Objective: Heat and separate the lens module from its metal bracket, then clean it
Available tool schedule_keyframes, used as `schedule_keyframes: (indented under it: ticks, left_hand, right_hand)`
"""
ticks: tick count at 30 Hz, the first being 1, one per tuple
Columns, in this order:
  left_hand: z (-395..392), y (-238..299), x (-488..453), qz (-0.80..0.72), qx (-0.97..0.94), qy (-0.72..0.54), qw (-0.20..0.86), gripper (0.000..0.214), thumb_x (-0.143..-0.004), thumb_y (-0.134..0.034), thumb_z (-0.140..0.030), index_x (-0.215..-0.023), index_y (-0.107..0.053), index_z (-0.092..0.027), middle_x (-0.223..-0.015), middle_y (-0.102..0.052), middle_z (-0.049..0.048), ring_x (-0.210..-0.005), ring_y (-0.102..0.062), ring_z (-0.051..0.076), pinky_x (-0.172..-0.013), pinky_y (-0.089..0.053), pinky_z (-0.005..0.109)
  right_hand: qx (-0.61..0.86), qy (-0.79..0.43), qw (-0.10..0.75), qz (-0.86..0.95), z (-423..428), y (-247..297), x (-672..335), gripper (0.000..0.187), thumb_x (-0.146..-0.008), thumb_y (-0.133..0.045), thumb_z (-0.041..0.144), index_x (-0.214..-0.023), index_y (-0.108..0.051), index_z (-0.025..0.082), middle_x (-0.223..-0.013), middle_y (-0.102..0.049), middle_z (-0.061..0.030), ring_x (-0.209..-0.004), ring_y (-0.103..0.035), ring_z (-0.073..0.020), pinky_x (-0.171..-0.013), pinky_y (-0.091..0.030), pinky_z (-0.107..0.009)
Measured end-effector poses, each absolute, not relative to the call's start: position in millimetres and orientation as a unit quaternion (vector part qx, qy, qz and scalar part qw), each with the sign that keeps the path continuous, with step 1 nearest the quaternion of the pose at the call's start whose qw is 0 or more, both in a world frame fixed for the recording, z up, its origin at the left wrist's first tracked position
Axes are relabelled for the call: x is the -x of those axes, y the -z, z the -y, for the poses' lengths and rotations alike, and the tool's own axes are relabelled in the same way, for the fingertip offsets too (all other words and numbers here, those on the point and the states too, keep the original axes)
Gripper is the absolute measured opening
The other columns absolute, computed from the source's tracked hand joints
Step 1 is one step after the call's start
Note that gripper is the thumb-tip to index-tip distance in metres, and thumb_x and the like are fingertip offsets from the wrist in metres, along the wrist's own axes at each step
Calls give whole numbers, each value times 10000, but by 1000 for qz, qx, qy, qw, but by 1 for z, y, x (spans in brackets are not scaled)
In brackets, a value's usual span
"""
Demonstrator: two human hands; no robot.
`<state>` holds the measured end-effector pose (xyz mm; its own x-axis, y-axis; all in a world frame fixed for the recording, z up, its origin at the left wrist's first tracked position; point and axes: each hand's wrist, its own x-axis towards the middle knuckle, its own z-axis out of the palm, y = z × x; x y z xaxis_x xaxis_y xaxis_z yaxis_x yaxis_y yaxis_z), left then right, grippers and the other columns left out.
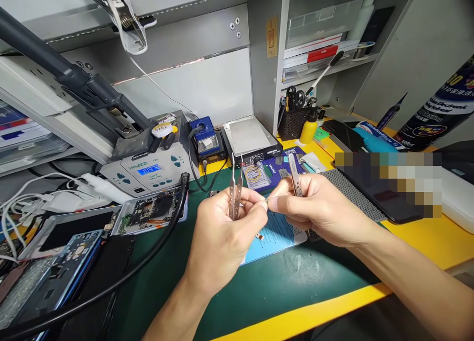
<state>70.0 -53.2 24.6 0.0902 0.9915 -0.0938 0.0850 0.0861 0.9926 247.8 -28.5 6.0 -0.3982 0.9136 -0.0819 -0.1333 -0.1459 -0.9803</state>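
My left hand [222, 235] is closed round steel tweezers [235, 190] whose tips point up. My right hand [314, 208] is closed round a second pair of tweezers [295, 175], also pointing up. The thumbs and forefingers of both hands meet at a tiny part [266, 201] that I cannot make out. Both hands hover above a light blue sheet [274, 235] lying on the green mat [259, 286].
A rework station [148, 170] with a blue display, a blue soldering stand [205, 138] and a hot plate [250, 138] stand behind. Opened phones [148, 212] and a thick black hose [148, 262] lie left. A pen cup [294, 116], yellow bottle [308, 129] and dark phone [385, 195] sit right.
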Motion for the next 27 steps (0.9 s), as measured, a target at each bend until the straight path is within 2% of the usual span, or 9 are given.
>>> schedule_keyframes:
  ticks: [6, 14, 17, 23, 27]
  left_hand:
    - [51, -26, -69, -529, -547, -410, 503, 78, -812, -671, -208, -748, -643, -175, -523, -402, -79, -452, -305, 38, -394, -233, 161]
    - [50, -21, -70, -530, -536, -426, 500, 60, -789, -668, -176, -731, -653, -181, -511, -416, -78, -448, -322, 38, -403, -233, 171]
    - [47, -20, -70, -520, -511, -436, 528, 52, -786, -685, -202, -746, -662, -178, -516, -399, -83, -439, -287, 29, -412, -235, 175]
    - [40, -25, -66, -498, -409, -420, 639, 142, -764, -728, -265, -779, -627, -166, -450, -290, -120, -404, -174, 22, -388, -146, 181]
    - [39, -26, -65, -487, -406, -414, 653, 167, -761, -742, -269, -783, -621, -157, -452, -297, -121, -407, -172, 19, -391, -141, 179]
  right_hand:
    - [388, -632, 402, 537, 27, -6, -246, 203, -795, -674, 159, -615, -580, 163, -537, -359, 82, -482, -239, -58, -430, -167, -249]
    - [395, -622, 401, 544, 29, -6, -247, 187, -799, -672, 155, -628, -596, 165, -538, -359, 83, -491, -250, -63, -438, -173, -251]
    - [397, -620, 404, 544, 28, -5, -247, 202, -825, -694, 198, -645, -611, 161, -544, -362, 81, -498, -245, -66, -441, -177, -253]
    - [378, -658, 387, 524, 27, -3, -249, 180, -864, -738, 306, -823, -726, 131, -512, -265, 108, -473, -176, -60, -423, -135, -251]
    - [374, -666, 384, 518, 26, -4, -250, 190, -859, -755, 309, -809, -740, 127, -496, -268, 111, -455, -174, -49, -408, -134, -237]
